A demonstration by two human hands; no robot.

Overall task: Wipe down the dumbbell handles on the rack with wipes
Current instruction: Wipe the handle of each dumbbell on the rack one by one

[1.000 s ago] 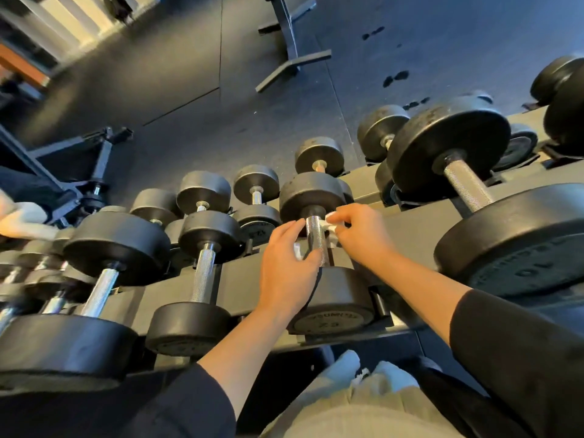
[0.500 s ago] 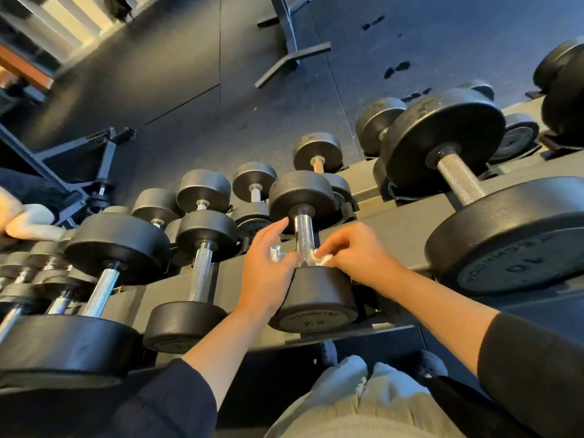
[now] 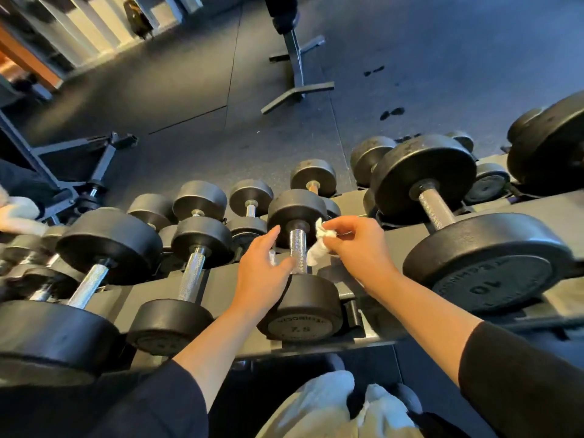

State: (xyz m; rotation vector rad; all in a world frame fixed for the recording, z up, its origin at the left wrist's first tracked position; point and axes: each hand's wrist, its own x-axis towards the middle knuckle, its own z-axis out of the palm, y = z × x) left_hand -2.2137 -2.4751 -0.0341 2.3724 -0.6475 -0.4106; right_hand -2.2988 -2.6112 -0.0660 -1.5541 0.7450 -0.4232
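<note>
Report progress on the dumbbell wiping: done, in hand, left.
Done: nothing shows which handles are already clean.
In hand: the right hand pinches a crumpled white wipe beside the handle of the 7.5 dumbbell, off the metal now; the left hand rests against that handle with a white scrap under its fingers.
Left: probably the 10 dumbbell to the right and the row to the left.

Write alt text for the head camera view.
A right hand pinches a crumpled white wipe beside a 7.5 dumbbell's chrome handle, left hand touching it, on a rack of black dumbbells.
</note>
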